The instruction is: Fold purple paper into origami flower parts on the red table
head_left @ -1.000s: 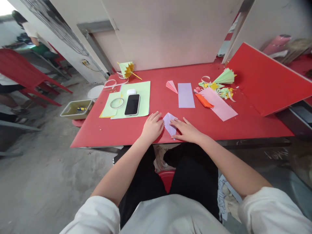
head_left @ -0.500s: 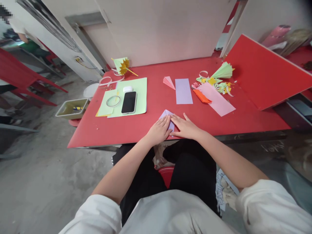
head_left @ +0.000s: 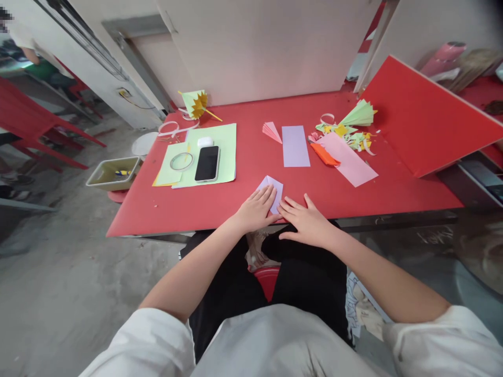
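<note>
A folded piece of purple paper (head_left: 277,189) lies on the red table near its front edge, partly covered by my hands. My left hand (head_left: 257,209) rests flat across it, fingers stretched out. At the paper's right edge is my right hand (head_left: 304,220), its fingers spread and the fingertips close to the lower right side of the paper; whether they touch it I cannot tell. A flat purple sheet (head_left: 296,146) lies farther back, beside a small pleated pink fan (head_left: 272,132).
Green sheets (head_left: 228,152) on the left carry a phone (head_left: 207,163), a white case (head_left: 205,142) and a tape roll (head_left: 181,162). To the right are an orange cutter (head_left: 325,155), a pink strip (head_left: 353,162), paper scraps and a leaning red board (head_left: 428,115). A paper umbrella (head_left: 198,106) sits at the back left.
My right hand has slid down and to the right, away from the paper's upper part, so more of the purple paper shows. My left hand stays on it.
</note>
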The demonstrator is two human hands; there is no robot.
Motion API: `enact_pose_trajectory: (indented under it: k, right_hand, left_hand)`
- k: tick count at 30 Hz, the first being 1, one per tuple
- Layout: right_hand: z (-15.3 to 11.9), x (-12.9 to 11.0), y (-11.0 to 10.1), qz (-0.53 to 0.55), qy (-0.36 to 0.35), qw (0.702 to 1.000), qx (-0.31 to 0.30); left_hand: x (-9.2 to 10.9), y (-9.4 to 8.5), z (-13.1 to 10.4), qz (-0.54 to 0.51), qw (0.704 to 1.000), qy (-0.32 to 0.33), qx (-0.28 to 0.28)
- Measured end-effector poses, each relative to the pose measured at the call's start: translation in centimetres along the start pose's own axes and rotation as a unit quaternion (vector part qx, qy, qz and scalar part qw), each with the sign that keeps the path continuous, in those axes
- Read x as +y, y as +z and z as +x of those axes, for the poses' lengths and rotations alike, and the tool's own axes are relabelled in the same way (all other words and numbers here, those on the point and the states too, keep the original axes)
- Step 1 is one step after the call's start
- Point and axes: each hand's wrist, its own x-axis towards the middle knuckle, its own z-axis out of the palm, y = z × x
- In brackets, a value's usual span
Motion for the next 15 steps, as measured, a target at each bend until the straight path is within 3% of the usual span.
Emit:
enact_pose_trajectory:
  k: [6,15]
  right_hand:
    - [2.2,1.2,-1.2,0.021,0.026,0.998,0.045]
    - [3.7,2.9,0.4,-0.021,0.053,0.994,0.097]
  left_hand:
    - [0.1,0.1,-0.2,0.005,1.000,-0.008,0.004]
    - [0.1,0.3,-0.1,0.011,1.000,-0.003,0.017]
